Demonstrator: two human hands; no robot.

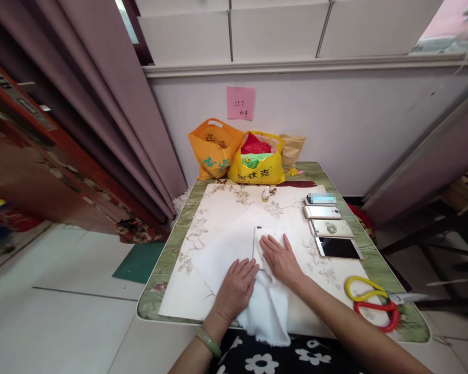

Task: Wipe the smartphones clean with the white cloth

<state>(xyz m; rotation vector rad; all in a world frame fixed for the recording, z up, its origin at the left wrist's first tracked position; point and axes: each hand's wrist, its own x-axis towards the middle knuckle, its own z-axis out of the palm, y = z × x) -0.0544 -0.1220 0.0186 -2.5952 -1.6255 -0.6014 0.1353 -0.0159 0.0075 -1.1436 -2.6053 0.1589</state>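
A white smartphone (258,234) lies back up on a spread white cloth (222,252) in front of me. My right hand (281,258) rests flat over the phone, pressing a fold of the cloth onto it, with one finger standing apart. Beside the phone's lower left edge lies my left hand (237,285), fingers stretched out and close together on the cloth. Part of the phone is hidden under the cloth and my right hand. The cloth's near end hangs over the table edge towards my lap.
Several phones (339,248) lie in a column at the right. Yellow-and-red-handled scissors (392,298) rest by the near right corner. A small bottle (265,194) stands at the back of the floral sheet (195,228). Behind it are an orange bag (214,150) and a yellow bag (257,169).
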